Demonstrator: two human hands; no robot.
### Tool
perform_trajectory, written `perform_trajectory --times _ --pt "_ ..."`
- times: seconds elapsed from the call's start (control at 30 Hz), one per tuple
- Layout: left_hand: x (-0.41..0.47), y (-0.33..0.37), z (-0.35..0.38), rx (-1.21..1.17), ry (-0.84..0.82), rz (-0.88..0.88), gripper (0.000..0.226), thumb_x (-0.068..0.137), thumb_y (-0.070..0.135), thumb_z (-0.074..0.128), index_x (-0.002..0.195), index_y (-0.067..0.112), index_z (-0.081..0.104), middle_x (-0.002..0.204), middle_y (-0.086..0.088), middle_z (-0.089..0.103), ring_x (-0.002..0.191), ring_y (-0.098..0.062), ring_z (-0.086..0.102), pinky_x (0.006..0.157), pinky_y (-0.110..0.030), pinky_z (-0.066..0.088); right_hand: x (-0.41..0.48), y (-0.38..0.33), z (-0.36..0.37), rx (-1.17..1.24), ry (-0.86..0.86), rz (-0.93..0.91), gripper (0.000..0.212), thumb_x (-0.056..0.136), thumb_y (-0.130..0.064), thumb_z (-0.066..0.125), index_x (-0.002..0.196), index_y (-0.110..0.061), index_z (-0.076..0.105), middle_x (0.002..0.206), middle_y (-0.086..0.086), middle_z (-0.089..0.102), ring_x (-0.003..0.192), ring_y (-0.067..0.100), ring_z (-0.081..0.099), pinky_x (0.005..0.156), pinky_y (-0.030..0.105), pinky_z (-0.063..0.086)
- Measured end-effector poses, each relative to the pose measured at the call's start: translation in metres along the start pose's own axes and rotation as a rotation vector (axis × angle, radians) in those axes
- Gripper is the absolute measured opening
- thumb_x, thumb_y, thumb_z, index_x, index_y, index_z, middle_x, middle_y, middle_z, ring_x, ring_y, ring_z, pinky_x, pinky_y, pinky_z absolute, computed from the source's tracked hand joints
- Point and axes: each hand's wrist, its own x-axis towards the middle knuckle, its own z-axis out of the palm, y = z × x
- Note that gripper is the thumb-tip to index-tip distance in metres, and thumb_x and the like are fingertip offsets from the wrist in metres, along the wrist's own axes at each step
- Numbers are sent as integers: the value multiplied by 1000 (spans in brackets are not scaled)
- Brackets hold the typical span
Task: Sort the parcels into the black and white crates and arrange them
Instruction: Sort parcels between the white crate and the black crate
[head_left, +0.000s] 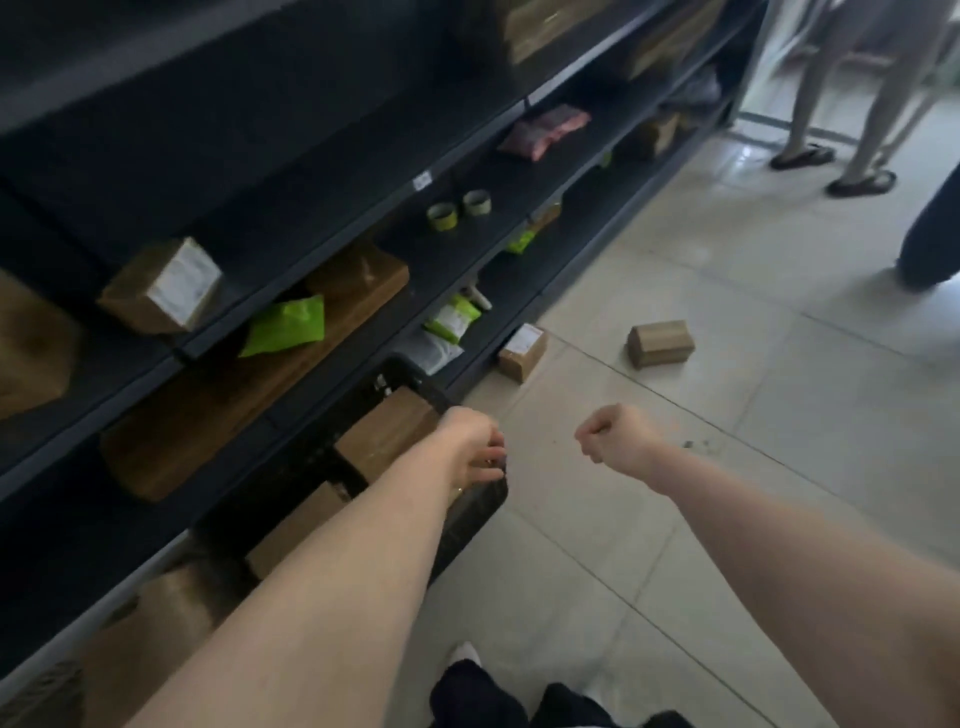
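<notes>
A black crate (480, 506) stands on the floor against the dark shelving, holding brown cardboard parcels (387, 434). My left hand (475, 449) grips the crate's near rim, fingers curled over the edge. My right hand (613, 434) hangs above the tiled floor to the right of the crate, curled into a fist and holding nothing. Two small brown parcels lie on the floor beyond: one (661, 343) out in the open, another (522, 351) against the shelf base. No white crate is in view.
Dark shelves (322, 260) run along the left with brown boxes (163, 286), green mailers (285, 325), tape rolls (460, 208) and a pink bag (545, 130). A person's legs in sandals (831, 156) stand at the far right. A dark object (932, 244) sits at the right edge.
</notes>
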Motion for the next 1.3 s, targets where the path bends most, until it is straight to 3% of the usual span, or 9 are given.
perform_trajectory --times 0.13,0.33,0.53,0.7,0.83,0.9,1.1,1.2,1.3 --pt "16 30 61 131 -56 37 17 103 8 40 115 5 52 114 -12 59 97 -23 61 72 -41 56 14 48 -50 70 78 76 23 85 -7 59 70 -25 65 84 4 71 91 27 69 87 37 54" --pt "58 70 123 210 -128 47 24 103 6 41 124 1 52 116 -12 59 100 -22 61 81 -42 57 52 83 -99 93 124 161 18 86 -6 56 82 -20 67 92 5 72 91 23 69 86 35 55" --pt "133 139 170 231 -167 45 13 103 6 39 103 5 53 115 -11 57 100 -22 60 83 -42 56 149 81 -146 132 163 172 19 86 -4 57 82 -19 67 88 5 70 88 23 67 83 34 54" --pt "195 203 200 295 -188 7 13 102 6 42 108 7 53 108 -10 60 93 -21 62 78 -39 55 231 65 -188 156 148 199 22 86 -8 59 75 -26 64 86 3 71 87 21 68 81 33 53" --pt "238 248 221 338 -196 -8 20 101 7 44 84 12 53 106 -10 59 78 -16 60 82 -38 54 284 66 -229 137 179 259 25 85 -8 60 71 -28 62 79 -2 68 84 20 65 85 36 55" --pt "258 266 231 341 -184 -17 21 100 7 45 81 13 52 107 -11 60 83 -18 62 77 -37 55 309 70 -247 140 176 296 22 84 -7 59 73 -25 64 83 0 69 86 21 66 84 37 56" --pt "315 302 260 365 -158 -70 17 98 5 47 84 11 55 104 -11 61 87 -20 63 76 -37 55 390 83 -284 74 92 336 14 85 -8 61 93 -14 71 92 6 70 93 24 66 90 35 53" --pt "351 319 279 368 -128 -92 12 97 4 48 100 6 59 107 -11 61 87 -19 63 72 -37 55 440 90 -297 3 22 329 18 87 -9 59 101 -7 71 98 9 69 99 26 64 91 36 52" --pt "398 335 306 370 -59 -139 21 94 3 50 112 4 61 107 -11 61 84 -18 63 64 -35 54 499 100 -314 -15 -38 329 13 87 -7 59 93 -12 69 103 9 68 103 27 63 90 36 52"
